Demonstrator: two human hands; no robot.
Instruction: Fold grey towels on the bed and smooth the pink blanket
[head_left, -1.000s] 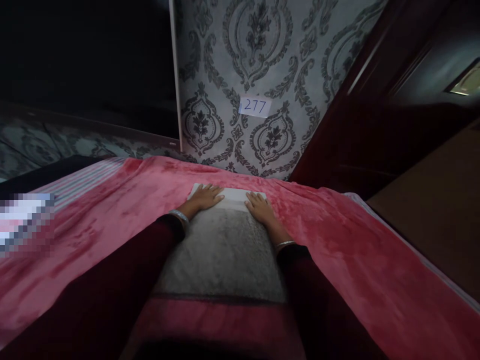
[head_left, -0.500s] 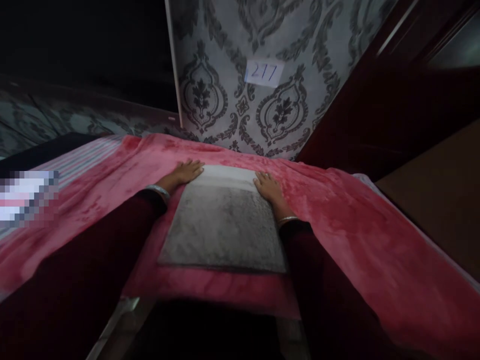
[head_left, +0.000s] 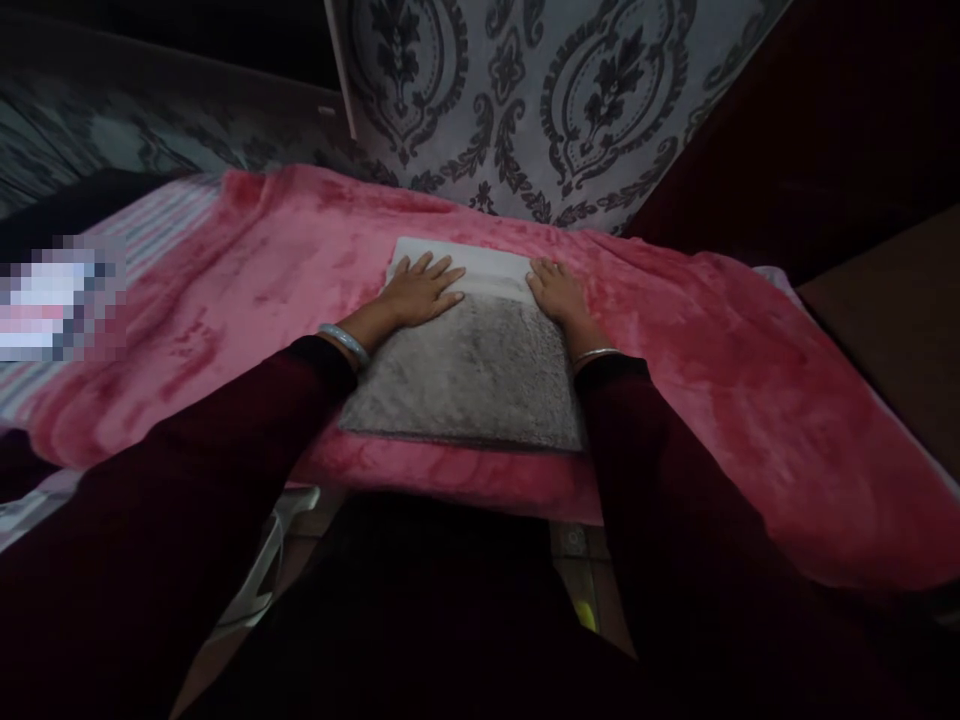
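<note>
A grey plush cloth [head_left: 480, 370] with a white band [head_left: 491, 262] along its far edge lies flat in front of me. My left hand [head_left: 424, 287] rests palm down on the left part of the band and the grey pile below it, fingers spread. At the band's right end, my right hand [head_left: 556, 290] lies flat with its fingertips on the edge. Both hands are open and hold nothing. Beneath the cloth is a pink plush blanket [head_left: 690, 400], spread over the surface.
A striped cloth [head_left: 161, 235] shows at the left, with a blurred-out pale item [head_left: 45, 305] on it. Behind stands a patterned wall [head_left: 517, 120], with a dark screen [head_left: 225, 40] at upper left. A brown panel [head_left: 892, 320] borders the right side.
My left hand has moved right, from beside the band's left corner onto the cloth. My right hand stays at the right edge. The view has tilted downward.
</note>
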